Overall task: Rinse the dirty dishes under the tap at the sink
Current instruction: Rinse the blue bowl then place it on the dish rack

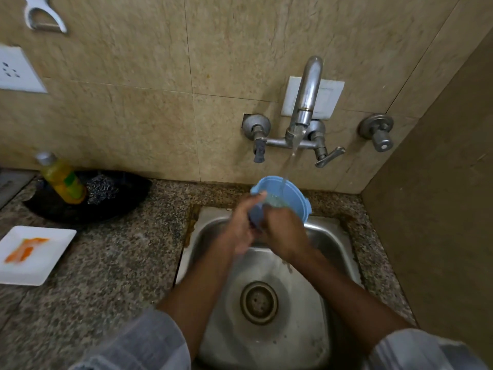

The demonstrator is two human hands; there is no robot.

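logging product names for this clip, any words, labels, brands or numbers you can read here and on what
No text can be read in this view.
Yellow bottle: has a green label patch, too blurred to read.
Blue container held under the tap: no print visible.
White plate: orange smears only, no writing.

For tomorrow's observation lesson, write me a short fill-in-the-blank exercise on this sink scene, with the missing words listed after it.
1. Both hands hold a bowl whose colour is ____.
2. Water runs from the tap into the bowl, above the steel ____.
3. The yellow bottle and a steel scrubber sit on a ____ plate.
4. The white square plate on the counter bears smears coloured ____.

Missing words: blue; sink; black; orange
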